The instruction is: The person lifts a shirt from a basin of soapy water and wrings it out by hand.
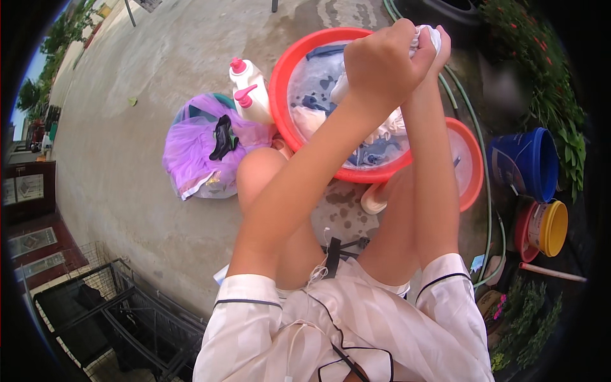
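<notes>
Both hands are raised together over the far right rim of a red basin (280, 105) filled with soapy water and soaking blue and white clothes (375, 153). My left hand (385, 63) is closed round a bunched white cloth (431, 37), and my right hand (440, 54), partly behind it, grips the same cloth. My forearms cross above the basin's front part and hide some of its contents. Left of the basin stand white pump bottles (251, 95) with pink tops, beside a teal tub (191, 108) piled with purple sheer fabric (188, 153) and a black item (223, 137).
A smaller red basin (474, 165) sits behind my right forearm. To the right are a green hose (487, 216), blue bucket (522, 165), yellow bucket (554, 226) and plants (560, 114). At lower left are black metal frames (127, 312). My bare knees flank the near side of the basins.
</notes>
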Demonstrator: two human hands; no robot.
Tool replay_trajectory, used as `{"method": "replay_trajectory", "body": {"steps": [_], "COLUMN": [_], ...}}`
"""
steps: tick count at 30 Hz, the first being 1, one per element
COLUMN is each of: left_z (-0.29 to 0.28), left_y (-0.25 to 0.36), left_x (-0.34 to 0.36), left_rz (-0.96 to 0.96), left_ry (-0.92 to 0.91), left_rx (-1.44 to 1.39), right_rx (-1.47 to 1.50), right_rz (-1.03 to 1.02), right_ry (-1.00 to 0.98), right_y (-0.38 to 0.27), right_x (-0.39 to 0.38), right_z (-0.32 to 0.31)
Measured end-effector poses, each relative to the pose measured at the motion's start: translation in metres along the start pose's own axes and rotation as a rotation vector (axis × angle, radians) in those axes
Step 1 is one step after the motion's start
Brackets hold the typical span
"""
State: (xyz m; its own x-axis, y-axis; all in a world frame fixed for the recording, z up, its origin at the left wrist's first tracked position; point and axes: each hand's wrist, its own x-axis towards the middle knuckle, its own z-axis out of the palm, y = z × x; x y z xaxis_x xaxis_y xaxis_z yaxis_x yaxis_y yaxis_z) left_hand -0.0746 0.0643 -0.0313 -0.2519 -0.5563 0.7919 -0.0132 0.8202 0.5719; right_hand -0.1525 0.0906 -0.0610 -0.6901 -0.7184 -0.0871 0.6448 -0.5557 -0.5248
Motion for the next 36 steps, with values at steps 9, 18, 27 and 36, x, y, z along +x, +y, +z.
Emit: {"method": "replay_trajectory", "body": {"steps": [9, 18, 27, 36], "left_z": [-0.012, -0.002, -0.007, 0.0], "left_y": [-0.004, 0.012, -0.02, -0.002], "left_x": [0.004, -0.013, 0.022, 0.002], "left_rz": [-0.156, 0.027, -0.11, -0.229], "left_ry": [-0.084, -0.006, 0.014, -0.062], "left_rx": [0.009, -0.109, 0.034, -0.128], "right_rx": [0.002, 0.177, 0.333, 0.033], "right_rz": [-0.001, -0.104, -0.267, -0.065], "right_ry": [0.288, -0.345, -0.006, 0.33], "right_y": [0.004, -0.001, 0.015, -0.007], "right_x": [-0.016, 0.022, 0.003, 0.004], "right_z": [0.043, -0.013, 0.036, 0.032]}}
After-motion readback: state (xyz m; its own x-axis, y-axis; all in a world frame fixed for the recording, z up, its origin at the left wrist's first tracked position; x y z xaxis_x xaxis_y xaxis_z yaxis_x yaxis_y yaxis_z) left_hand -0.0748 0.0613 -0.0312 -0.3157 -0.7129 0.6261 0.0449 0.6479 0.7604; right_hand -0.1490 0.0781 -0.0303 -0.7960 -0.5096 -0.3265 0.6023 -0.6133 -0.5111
